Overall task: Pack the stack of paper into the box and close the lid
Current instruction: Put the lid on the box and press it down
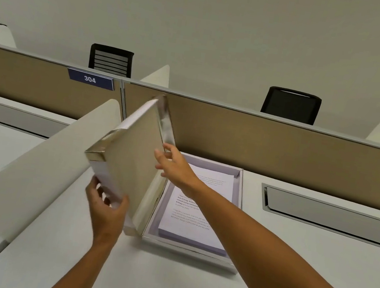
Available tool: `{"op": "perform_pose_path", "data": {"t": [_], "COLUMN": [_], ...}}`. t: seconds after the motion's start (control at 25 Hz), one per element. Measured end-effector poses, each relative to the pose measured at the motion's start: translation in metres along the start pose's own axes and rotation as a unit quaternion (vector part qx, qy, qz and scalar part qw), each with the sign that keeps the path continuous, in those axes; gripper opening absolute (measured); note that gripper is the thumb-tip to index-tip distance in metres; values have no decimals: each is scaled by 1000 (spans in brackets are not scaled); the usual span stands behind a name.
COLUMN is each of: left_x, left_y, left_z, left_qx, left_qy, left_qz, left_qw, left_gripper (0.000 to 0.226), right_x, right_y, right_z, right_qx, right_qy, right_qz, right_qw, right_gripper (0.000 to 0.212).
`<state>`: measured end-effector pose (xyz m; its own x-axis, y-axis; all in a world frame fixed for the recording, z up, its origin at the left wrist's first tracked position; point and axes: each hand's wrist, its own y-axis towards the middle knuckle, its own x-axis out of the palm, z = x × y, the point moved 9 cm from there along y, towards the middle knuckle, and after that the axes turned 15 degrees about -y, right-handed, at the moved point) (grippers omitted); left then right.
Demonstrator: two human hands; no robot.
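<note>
A: On the tabletop [288,269], right of the white curved divider [40,166]: box [241,176] sits open, stack of paper [199,209] lying flat inside it, printed side up.

B: Lid?

A: Lid [130,159] is raised on edge along the box's left side, tilted, beige face toward the camera, shiny silver edges. Not closed yet.

B: Hands?

A: Left hand [108,208] grips the lid's near lower corner, fingers [93,188] wrapped round the edge, thumb on the beige face. Right hand [175,166] reaches over the paper, fingers spread and touching the lid's right edge, not closed around it.

B: Surroundings?

A: Tan partition [258,139] behind the box, "304" label [90,79] on its left section, two black chairs [291,104] beyond it. Grey cable hatch [329,214] set in the tabletop, right of the box.
</note>
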<state>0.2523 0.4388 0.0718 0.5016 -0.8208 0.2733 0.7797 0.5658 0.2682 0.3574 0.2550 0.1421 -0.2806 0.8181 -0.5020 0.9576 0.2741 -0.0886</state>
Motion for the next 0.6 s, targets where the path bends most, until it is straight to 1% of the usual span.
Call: {"op": "perform_pose_path", "data": {"t": [0.12,0.2,0.28,0.4,0.44,0.52,0.56,0.6], "left_x": [31,45,56,72,75,81,81,80], "left_y": [-21,-39,-53,-67,-70,-74,-73,-67], "left_z": [7,10,9,6,3,-3,-7,-14], "left_qx": [9,32,41,52,60,91,101,98], "left_qy": [13,29,38,62,82,129,147,161], "left_qz": [-79,-111,-136,-215,-254,-336,-363,-370], "left_qw": [997,993,989,973,962,928,915,910], "left_gripper": [83,79,77,67,68,74,76,76], "right_x": [-5,-11,-23,-45,-52,-66,-72,-78], "right_y": [-5,-12,-18,-27,-31,-39,-43,-47], "right_z": [-4,-3,2,17,24,42,51,59], "right_qx": [58,93,123,159,175,208,220,227], "right_qy": [154,253,314,309,295,249,224,205], "right_qz": [0,7,28,63,75,95,104,111], "right_qw": [986,963,941,935,936,941,944,946], "right_gripper": [54,53,49,21,19,26,30,33]}}
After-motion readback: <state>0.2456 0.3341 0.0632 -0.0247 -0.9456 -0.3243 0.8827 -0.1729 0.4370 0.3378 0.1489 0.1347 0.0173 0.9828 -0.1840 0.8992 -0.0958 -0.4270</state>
